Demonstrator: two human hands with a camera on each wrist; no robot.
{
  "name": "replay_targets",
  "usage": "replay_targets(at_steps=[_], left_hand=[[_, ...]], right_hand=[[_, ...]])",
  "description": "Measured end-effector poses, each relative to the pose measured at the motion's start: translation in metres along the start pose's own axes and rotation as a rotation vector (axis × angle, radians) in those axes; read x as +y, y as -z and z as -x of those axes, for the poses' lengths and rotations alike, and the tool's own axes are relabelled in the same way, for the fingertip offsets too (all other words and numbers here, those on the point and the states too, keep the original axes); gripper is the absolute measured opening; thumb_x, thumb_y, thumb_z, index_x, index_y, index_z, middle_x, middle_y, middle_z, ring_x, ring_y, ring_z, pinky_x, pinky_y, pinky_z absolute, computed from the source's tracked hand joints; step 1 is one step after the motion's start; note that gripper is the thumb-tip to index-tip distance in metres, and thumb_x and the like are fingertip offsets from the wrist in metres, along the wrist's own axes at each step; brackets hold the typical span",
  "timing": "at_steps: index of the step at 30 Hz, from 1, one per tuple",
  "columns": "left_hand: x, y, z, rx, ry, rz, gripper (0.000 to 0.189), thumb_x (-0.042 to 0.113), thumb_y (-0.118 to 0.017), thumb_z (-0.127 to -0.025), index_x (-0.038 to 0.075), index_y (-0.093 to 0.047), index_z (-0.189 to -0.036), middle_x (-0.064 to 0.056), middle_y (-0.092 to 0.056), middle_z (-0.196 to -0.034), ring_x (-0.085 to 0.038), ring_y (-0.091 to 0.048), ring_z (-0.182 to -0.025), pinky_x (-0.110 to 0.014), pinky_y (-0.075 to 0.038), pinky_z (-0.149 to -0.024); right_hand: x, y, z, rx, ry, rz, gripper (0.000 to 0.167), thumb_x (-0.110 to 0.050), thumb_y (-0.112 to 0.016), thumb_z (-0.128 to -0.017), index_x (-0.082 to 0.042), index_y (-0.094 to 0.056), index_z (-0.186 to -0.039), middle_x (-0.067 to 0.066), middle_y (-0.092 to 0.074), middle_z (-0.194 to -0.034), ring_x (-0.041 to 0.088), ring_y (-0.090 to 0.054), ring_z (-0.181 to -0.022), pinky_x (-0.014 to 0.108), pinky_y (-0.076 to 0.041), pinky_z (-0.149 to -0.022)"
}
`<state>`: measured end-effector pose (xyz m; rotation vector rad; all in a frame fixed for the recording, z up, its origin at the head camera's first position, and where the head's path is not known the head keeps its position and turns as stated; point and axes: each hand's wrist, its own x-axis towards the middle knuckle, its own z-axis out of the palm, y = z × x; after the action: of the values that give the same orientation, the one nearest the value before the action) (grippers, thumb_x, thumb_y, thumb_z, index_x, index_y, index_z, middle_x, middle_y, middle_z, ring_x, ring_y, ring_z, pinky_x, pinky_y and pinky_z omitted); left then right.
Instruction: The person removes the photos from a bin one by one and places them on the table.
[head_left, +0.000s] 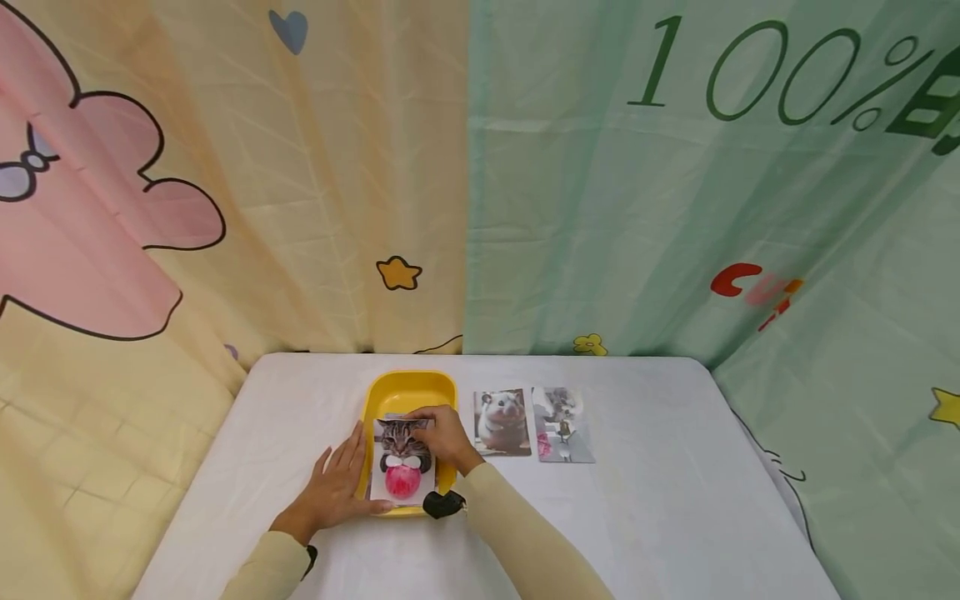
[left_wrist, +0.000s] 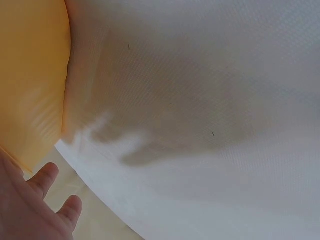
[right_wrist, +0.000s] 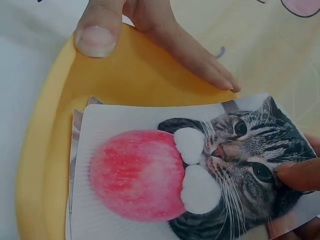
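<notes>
The left hand (head_left: 334, 492) lies nearest, its fingers straight and thumb spread, touching the yellow tray (head_left: 411, 380). The right hand (head_left: 446, 437) pinches the cat picture (head_left: 402, 478) over that tray, other card edges peeking out beneath. Just right, a hamster picture (head_left: 501, 423) and a greyish picture (head_left: 566, 427) lie on the white table (head_left: 645, 517); curtains (head_left: 555, 192) hang behind.
</notes>
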<state>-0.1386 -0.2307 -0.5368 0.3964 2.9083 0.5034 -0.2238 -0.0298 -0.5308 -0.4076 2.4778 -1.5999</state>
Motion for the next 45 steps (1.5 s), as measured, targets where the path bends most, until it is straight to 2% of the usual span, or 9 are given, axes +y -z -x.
replay_targets(at_steps=[6,11,15,18,23,26,31,38,45], left_hand=[[-0.002,-0.002,0.0,-0.006,0.016,0.0,0.126,0.074,-0.063,-0.071,-0.01,-0.011,-0.15,-0.024,-0.005,-0.159,-0.043,-0.022,-0.139,-0.064,-0.011,-0.111],[-0.002,-0.005,0.0,0.001,0.007,0.019,0.123,0.069,-0.066,-0.072,-0.011,-0.012,-0.149,-0.024,-0.006,-0.158,-0.043,-0.023,-0.139,-0.063,-0.011,-0.111],[-0.002,-0.006,-0.001,-0.011,0.009,0.022,0.124,0.069,-0.066,-0.072,-0.011,-0.012,-0.149,-0.024,-0.005,-0.158,-0.043,-0.023,-0.139,-0.063,-0.011,-0.111],[-0.003,-0.006,-0.002,-0.011,0.008,0.025,0.124,0.069,-0.067,-0.072,-0.012,-0.012,-0.149,-0.024,-0.004,-0.158,-0.043,-0.022,-0.139,-0.063,-0.011,-0.111],[-0.004,-0.007,-0.002,-0.011,0.012,0.031,0.125,0.07,-0.067,-0.071,-0.011,-0.01,-0.149,-0.023,-0.003,-0.159,-0.043,-0.021,-0.139,-0.063,-0.01,-0.111],[-0.005,-0.007,-0.001,-0.008,0.003,0.049,0.126,0.069,-0.067,-0.071,-0.012,-0.008,-0.149,-0.024,-0.001,-0.158,-0.044,-0.02,-0.139,-0.064,-0.009,-0.11],[-0.005,-0.006,0.0,-0.026,0.016,0.07,0.127,0.068,-0.068,-0.072,-0.011,-0.005,-0.149,-0.024,0.001,-0.159,-0.044,-0.017,-0.141,-0.064,-0.007,-0.11],[-0.005,-0.006,0.001,-0.017,0.005,0.082,0.125,0.066,-0.069,-0.073,-0.012,-0.007,-0.149,-0.024,0.001,-0.159,-0.045,-0.017,-0.14,-0.065,-0.007,-0.109],[-0.003,-0.004,-0.002,-0.005,-0.015,0.079,0.127,0.067,-0.069,-0.071,-0.012,-0.006,-0.149,-0.025,0.0,-0.158,-0.045,-0.018,-0.14,-0.065,-0.009,-0.109]], right_hand=[[-0.001,0.006,0.005,0.004,0.036,0.055,0.02,-0.001,-0.069,-0.086,-0.011,-0.077,-0.101,-0.001,-0.072,-0.101,0.012,-0.062,-0.094,0.03,-0.052,-0.088],[0.003,0.015,0.007,0.05,0.088,0.05,0.018,-0.003,-0.071,-0.085,-0.009,-0.074,-0.102,0.004,-0.072,-0.1,0.008,-0.056,-0.071,0.021,-0.049,-0.064],[0.009,0.022,0.007,0.137,0.06,-0.14,0.017,0.0,-0.072,-0.083,-0.004,-0.068,-0.099,0.008,-0.069,-0.094,0.005,-0.046,-0.053,0.019,-0.044,-0.053],[0.014,0.029,0.005,0.226,0.059,-0.313,0.018,0.003,-0.073,-0.081,0.003,-0.068,-0.099,0.008,-0.06,-0.073,0.004,-0.039,-0.046,0.019,-0.047,-0.052],[0.021,0.049,0.005,0.304,0.054,-0.533,0.026,0.006,-0.071,-0.083,0.012,-0.066,-0.107,0.012,-0.063,-0.069,0.004,-0.055,-0.058,0.021,-0.054,-0.062],[0.026,0.07,0.008,0.296,0.014,-0.551,0.028,0.005,-0.068,-0.085,0.011,-0.065,-0.112,0.012,-0.071,-0.083,0.007,-0.064,-0.072,0.021,-0.055,-0.066],[0.042,0.117,0.019,0.294,-0.097,-0.438,0.031,0.0,-0.068,-0.087,0.004,-0.064,-0.117,-0.003,-0.053,-0.066,0.007,-0.053,-0.064,0.021,-0.052,-0.066],[0.088,0.191,0.046,0.497,-0.24,-0.383,0.032,-0.005,-0.074,-0.084,0.001,-0.064,-0.114,0.001,-0.068,-0.079,0.008,-0.061,-0.069,0.02,-0.051,-0.062],[0.126,0.246,0.068,0.629,-0.304,-0.363,0.038,-0.009,-0.071,-0.087,-0.001,-0.062,-0.123,-0.009,-0.064,-0.071,0.004,-0.056,-0.067,0.018,-0.044,-0.058]])
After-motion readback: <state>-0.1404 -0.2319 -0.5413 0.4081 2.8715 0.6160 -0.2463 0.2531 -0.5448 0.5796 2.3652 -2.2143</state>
